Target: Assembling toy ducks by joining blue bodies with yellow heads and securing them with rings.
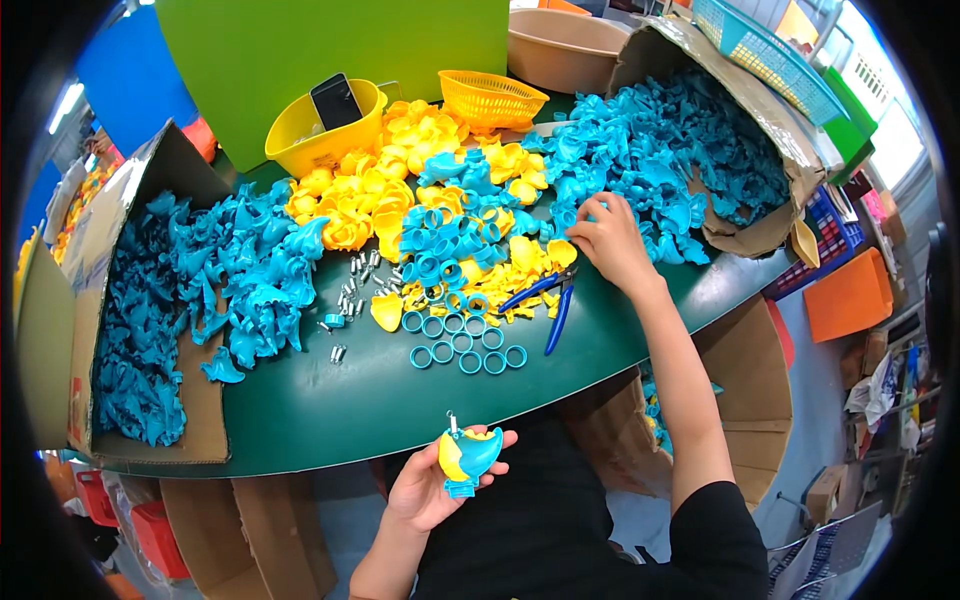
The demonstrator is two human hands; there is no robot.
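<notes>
Low in front of the table edge, my left hand is closed around a blue-and-yellow plastic toy piece with a curved, beak-like end. A thin metal spring stands up from its top. My right hand reaches over the table to the near edge of the right-hand pile of blue plastic parts. Its fingers are bent together at the tips; what they pinch, if anything, is hidden. Blue-handled cutting pliers lie just left of that wrist.
Blue rings, small metal springs and yellow shells cover the green table's middle. Cardboard boxes of blue parts flank it, including the left box. Behind stand a yellow bucket holding a phone, and a yellow basket.
</notes>
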